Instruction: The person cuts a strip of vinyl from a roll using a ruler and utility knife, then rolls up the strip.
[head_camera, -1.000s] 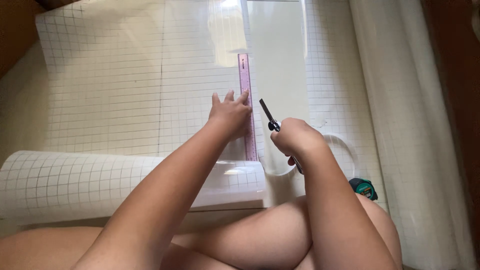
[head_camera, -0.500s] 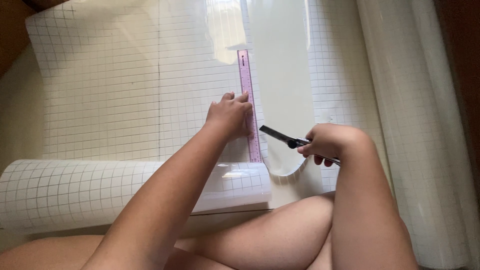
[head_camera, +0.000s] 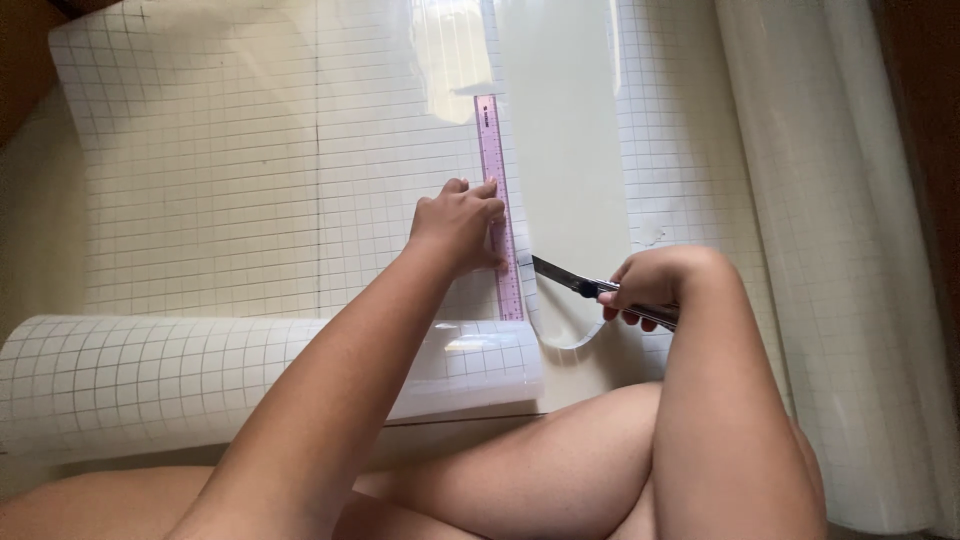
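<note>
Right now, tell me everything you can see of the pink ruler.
The pink ruler is a long, thin, see-through strip, plastic by its look, with fine marks along its edges. It lies flat on the gridded sheet, running straight away from the person. The left hand presses its near half down with the fingertips. Its right edge borders the glossy cut strip, where the blade of the cutter in the right hand nearly meets it.

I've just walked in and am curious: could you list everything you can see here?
Gridded sheet: one, white with grey squares, spread flat, near end rolled up.
Ruler: one, pink, lying lengthwise on the sheet.
Cutter knife: one, dark, blade tip beside the ruler's right edge.
Plain strip: one, pale cream, right of the ruler.
Film roll: one, translucent white, far right.
Left hand: pressing on the ruler.
Right hand: gripping the cutter knife.
Legs: bare, bottom of view.
</note>
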